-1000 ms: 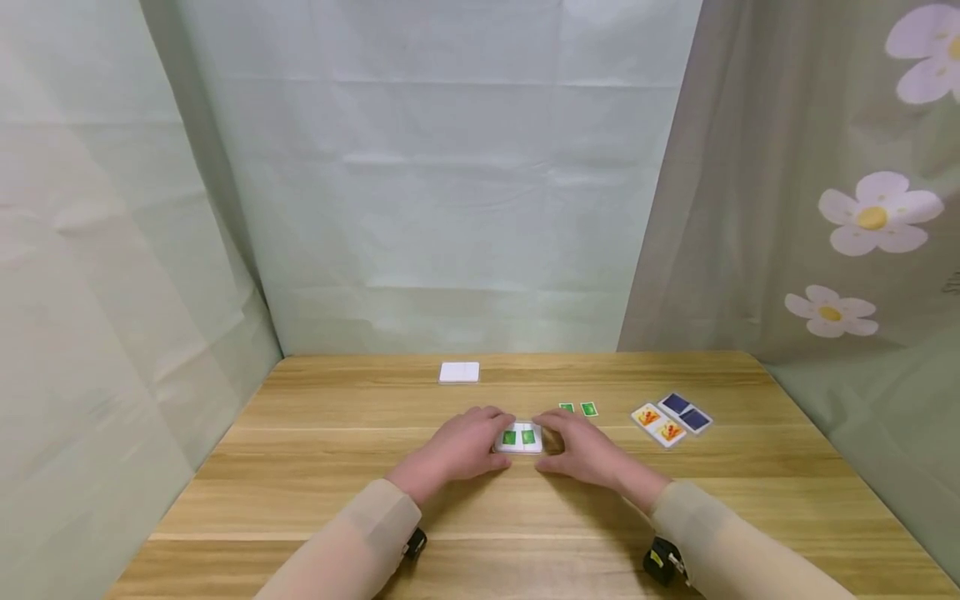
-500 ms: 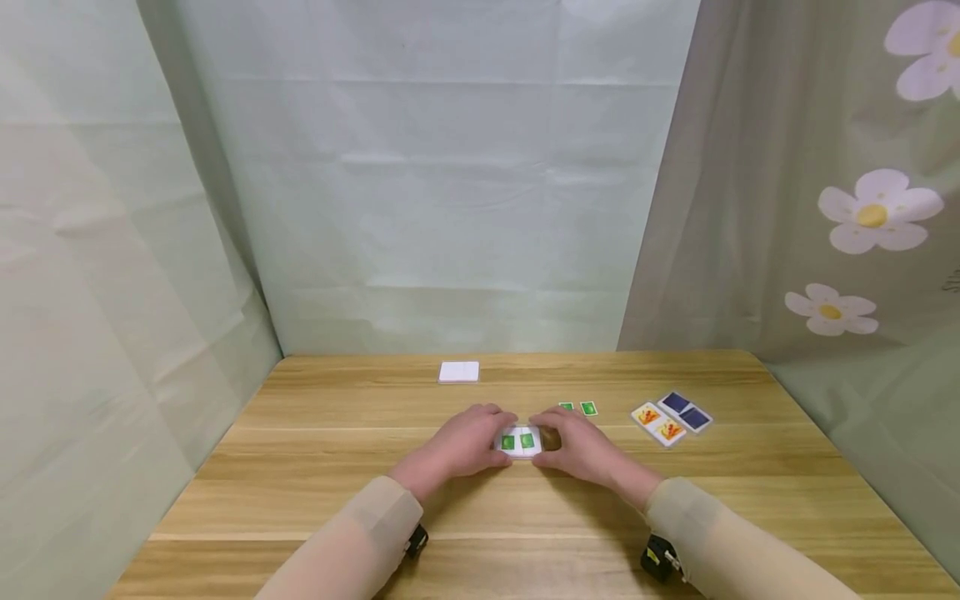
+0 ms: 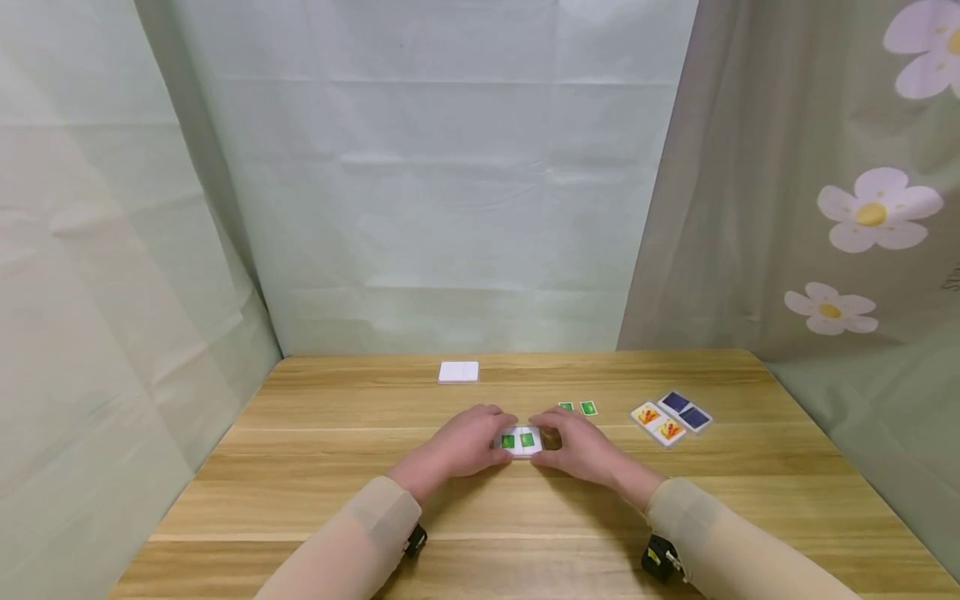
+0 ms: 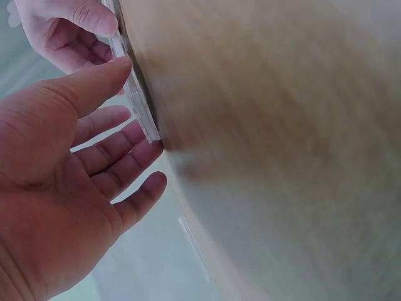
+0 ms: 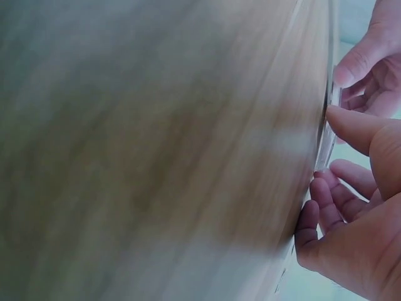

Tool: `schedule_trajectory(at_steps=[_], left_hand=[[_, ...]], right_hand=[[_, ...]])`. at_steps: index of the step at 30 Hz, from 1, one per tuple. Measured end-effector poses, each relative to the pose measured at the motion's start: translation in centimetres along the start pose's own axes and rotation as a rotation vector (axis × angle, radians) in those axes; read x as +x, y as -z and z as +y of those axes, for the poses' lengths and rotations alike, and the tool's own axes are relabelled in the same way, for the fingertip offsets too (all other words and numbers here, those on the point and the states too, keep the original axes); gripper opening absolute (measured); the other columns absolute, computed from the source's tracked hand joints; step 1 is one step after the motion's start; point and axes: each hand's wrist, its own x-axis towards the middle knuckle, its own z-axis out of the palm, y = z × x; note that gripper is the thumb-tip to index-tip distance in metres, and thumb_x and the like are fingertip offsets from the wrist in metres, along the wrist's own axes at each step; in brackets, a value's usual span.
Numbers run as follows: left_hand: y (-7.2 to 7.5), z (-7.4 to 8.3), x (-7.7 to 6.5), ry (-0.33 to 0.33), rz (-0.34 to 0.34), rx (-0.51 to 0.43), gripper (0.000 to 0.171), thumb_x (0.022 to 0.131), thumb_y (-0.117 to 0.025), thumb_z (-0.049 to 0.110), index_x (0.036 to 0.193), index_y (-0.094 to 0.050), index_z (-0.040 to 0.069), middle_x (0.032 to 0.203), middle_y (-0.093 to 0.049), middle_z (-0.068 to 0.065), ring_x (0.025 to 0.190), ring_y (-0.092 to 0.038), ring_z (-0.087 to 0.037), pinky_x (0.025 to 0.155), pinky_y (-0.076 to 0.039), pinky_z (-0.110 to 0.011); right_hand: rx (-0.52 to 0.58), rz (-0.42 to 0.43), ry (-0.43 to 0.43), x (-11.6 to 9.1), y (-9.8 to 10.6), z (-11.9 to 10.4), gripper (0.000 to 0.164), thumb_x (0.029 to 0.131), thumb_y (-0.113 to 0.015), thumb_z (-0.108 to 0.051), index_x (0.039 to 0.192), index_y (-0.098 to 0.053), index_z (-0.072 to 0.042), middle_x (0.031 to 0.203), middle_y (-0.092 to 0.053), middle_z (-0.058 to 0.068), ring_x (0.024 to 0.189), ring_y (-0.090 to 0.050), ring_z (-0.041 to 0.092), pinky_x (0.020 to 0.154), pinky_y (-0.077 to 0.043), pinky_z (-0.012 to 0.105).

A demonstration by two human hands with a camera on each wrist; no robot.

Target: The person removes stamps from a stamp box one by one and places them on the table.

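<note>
Between my two hands, low over the middle of the table, is a clear-edged white card holder [image 3: 518, 441] with two green squares on its face. My left hand [image 3: 459, 446] grips its left end, thumb at the near edge and fingers at the far edge. At the right end my right hand [image 3: 585, 447] grips it the same way. In the left wrist view the clear layered edge [image 4: 141, 103] lies between thumb and fingers. The right wrist view shows the edge nearly side-on, and whether it touches the table is unclear.
Two small green cards [image 3: 588, 408] lie just beyond my right hand, one partly hidden. Farther right are a holder with orange pictures [image 3: 659, 424] and one with dark blue squares [image 3: 686, 412]. A blank white holder [image 3: 459, 372] lies near the table's back edge.
Over the first half second the holder shifted slightly toward me, and the right hand moved a little left and nearer. Since then both hands have stayed still.
</note>
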Motion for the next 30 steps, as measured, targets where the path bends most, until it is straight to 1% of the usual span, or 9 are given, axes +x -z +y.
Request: schedule_trajectory(at_steps=[6,9,13,20,30], left_hand=[[0.2,0.1,-0.1,-0.014,-0.006,0.0,0.054,0.101,-0.085,0.028,0.146,-0.069,0.004,0.138,-0.071,-0.012,0.118,-0.067,-0.025,0.103,-0.056,-0.043],[0.3,0.1,0.0,-0.026,-0.008,0.007,0.053,0.1,-0.085,0.027,0.145,-0.069,0.004,0.136,-0.072,-0.012,0.115,-0.067,-0.024,0.1,-0.056,-0.042],[0.4,0.3,0.0,-0.022,-0.023,0.017,0.053,0.102,-0.084,0.03,0.147,-0.068,0.006,0.135,-0.072,-0.011,0.113,-0.067,-0.023,0.099,-0.056,-0.041],[0.5,0.3,0.1,-0.031,-0.045,0.025,0.053,0.102,-0.083,0.029,0.147,-0.068,0.006,0.133,-0.072,-0.011,0.11,-0.067,-0.022,0.098,-0.056,-0.042],[1.0,0.5,0.1,-0.039,-0.081,0.031,0.052,0.105,-0.08,0.027,0.15,-0.066,0.006,0.136,-0.071,-0.013,0.114,-0.067,-0.024,0.101,-0.056,-0.042]], right_hand=[[0.0,0.0,0.019,0.0,0.0,0.1,0.058,0.091,-0.094,-0.022,0.141,-0.071,-0.004,0.132,-0.07,0.007,0.116,-0.064,0.025,0.102,-0.055,0.052],[-0.007,0.003,0.031,0.0,0.0,0.2,0.057,0.091,-0.094,-0.02,0.141,-0.071,-0.003,0.13,-0.07,0.006,0.114,-0.064,0.023,0.1,-0.055,0.05],[-0.018,0.005,0.041,0.0,-0.1,0.2,0.057,0.091,-0.094,-0.017,0.141,-0.071,-0.002,0.13,-0.07,0.007,0.113,-0.063,0.022,0.098,-0.055,0.047],[-0.024,0.002,0.034,0.0,-0.2,0.3,0.058,0.09,-0.094,-0.016,0.141,-0.071,-0.001,0.131,-0.07,0.008,0.111,-0.063,0.021,0.096,-0.055,0.045],[-0.026,-0.004,0.05,0.2,-0.1,0.3,0.058,0.09,-0.094,-0.015,0.141,-0.07,0.0,0.13,-0.07,0.008,0.111,-0.063,0.021,0.096,-0.056,0.045]])
